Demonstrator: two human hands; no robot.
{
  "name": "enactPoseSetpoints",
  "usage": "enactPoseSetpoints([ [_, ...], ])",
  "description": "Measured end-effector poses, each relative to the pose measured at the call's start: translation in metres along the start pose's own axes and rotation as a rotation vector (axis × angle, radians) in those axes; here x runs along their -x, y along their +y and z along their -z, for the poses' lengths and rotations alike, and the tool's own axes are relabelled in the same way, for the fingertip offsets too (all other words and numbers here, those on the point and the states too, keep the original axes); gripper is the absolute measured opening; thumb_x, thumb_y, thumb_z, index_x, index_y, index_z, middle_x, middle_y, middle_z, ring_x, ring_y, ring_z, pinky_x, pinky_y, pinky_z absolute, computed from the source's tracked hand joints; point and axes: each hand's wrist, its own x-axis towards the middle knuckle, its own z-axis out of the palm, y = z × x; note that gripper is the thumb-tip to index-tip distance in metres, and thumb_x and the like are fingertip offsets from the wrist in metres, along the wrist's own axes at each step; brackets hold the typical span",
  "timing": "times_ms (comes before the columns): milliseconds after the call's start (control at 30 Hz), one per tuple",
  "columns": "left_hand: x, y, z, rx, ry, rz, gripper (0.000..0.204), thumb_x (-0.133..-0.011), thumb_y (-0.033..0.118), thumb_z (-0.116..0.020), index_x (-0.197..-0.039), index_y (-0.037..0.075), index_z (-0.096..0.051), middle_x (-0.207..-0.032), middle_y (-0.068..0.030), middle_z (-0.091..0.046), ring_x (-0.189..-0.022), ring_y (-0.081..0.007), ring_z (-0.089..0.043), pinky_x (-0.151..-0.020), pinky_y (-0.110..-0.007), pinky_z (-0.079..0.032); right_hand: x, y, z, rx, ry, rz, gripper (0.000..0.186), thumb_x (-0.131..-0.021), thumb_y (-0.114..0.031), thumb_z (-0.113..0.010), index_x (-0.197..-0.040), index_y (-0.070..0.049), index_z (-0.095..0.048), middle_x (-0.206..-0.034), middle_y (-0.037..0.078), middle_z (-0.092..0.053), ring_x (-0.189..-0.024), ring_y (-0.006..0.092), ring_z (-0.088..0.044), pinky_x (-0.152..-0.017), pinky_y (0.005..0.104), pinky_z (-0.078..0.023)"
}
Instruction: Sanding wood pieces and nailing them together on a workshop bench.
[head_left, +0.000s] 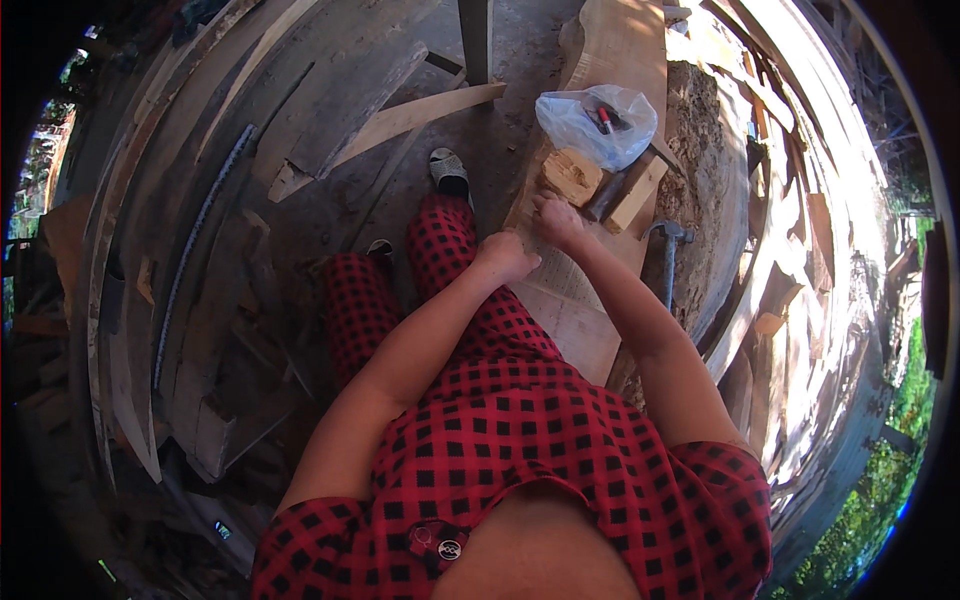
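Observation:
My left hand is closed above the near part of a wooden plank, close to my knee. My right hand is also closed, a little farther forward, beside a rough carved block of wood. What either hand holds, if anything, is hidden by the fingers. Right of the carved block lie a dark, rounded piece and a pale rectangular wood block. Behind them a translucent plastic bag rests on the plank, with a red and dark item showing in it.
A hammer lies on a rough-barked slab to the right. Long boards lean at the left, by a dark post. A curved wood strip crosses the floor area. Sunlit wood pieces pile up at the right.

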Motion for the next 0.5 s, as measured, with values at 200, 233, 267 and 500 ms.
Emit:
enactPoseSetpoints([
  [200, 0.004, -0.008, 0.018, 0.073, 0.037, 0.072, 0.066, -0.074, 0.045, -0.063, -0.106, -0.012, -0.054, -0.102, -0.0271, -0.060, -0.097, -0.0355, -0.060, -0.086, -0.039, -0.047, -0.019, -0.016, 0.000, -0.047, 0.106, -0.105, 0.031, -0.078, -0.015, -0.049, -0.105, -0.003, -0.058, -0.109, 0.018, -0.054, -0.105, 0.0375, -0.050, -0.090, 0.0441, -0.041],
  [233, 0.007, -0.006, 0.016, 0.072, 0.052, 0.091, 0.066, -0.075, 0.045, -0.063, -0.106, -0.012, -0.054, -0.102, -0.0272, -0.060, -0.097, -0.0356, -0.060, -0.086, -0.039, -0.047, -0.018, -0.016, -0.004, -0.067, 0.169, -0.094, 0.029, -0.077, -0.013, -0.050, -0.103, -0.003, -0.058, -0.107, 0.018, -0.054, -0.104, 0.0371, -0.050, -0.089, 0.0436, -0.042],
  [267, 0.007, -0.011, 0.011, 0.062, 0.049, 0.080, 0.065, -0.075, 0.044, -0.063, -0.106, -0.012, -0.054, -0.103, -0.0269, -0.061, -0.097, -0.0354, -0.060, -0.086, -0.039, -0.047, -0.023, -0.017, -0.013, -0.029, 0.215, -0.062, 0.026, -0.074, -0.009, -0.052, -0.098, -0.003, -0.058, -0.103, 0.017, -0.054, -0.102, 0.0363, -0.051, -0.086, 0.0431, -0.043],
  [500, 0.009, 0.000, -0.010, 0.124, -0.012, 0.003, 0.063, -0.075, 0.038, -0.062, -0.110, -0.013, -0.050, -0.102, -0.0268, -0.061, -0.097, -0.0371, -0.060, -0.084, -0.041, -0.048, -0.027, 0.002, -0.023, 0.219, 0.107, -0.123, 0.023, -0.069, -0.011, -0.064, -0.090, -0.002, -0.061, -0.093, 0.016, -0.060, -0.084, 0.0314, -0.062, -0.073, 0.0380, -0.051],
])
